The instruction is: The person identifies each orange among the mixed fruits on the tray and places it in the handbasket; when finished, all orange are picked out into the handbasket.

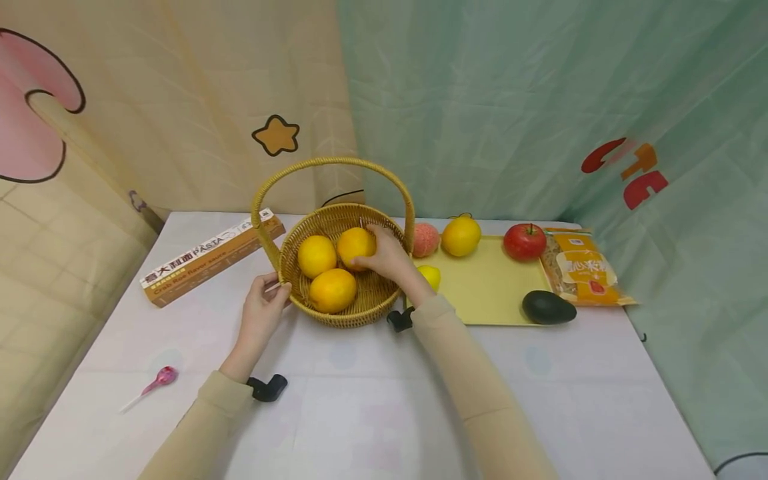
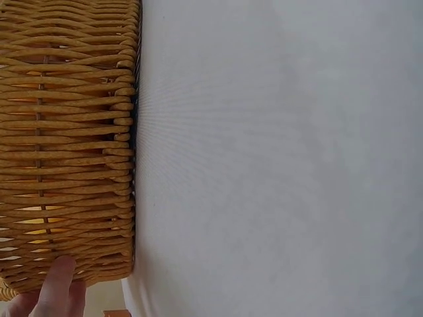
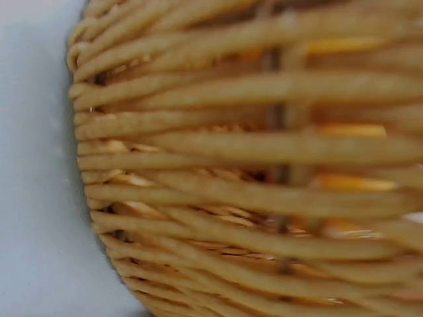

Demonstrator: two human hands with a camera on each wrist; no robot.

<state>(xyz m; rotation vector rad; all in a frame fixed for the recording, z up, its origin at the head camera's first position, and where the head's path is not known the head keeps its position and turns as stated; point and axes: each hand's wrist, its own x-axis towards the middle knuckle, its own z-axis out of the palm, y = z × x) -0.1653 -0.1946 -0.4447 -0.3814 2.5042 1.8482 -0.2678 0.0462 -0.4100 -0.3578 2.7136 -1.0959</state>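
Mid-frame, the left hand [image 1: 262, 307] grips the wicker basket [image 1: 346, 321] rim, the right hand [image 1: 391, 257] an orange [image 1: 353, 247]; counter [image 1: 348, 407] stretches below.

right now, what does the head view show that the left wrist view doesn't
Only the head view: the right grip holding an orange in the wicker basket, plus the yellow tray, lollipop, red apple and avocado. Only the left wrist view: yellow-orange glimpses through gaps in the basket's outer weave. Both: the basket, the left grip touching it, and the white tablecloth.
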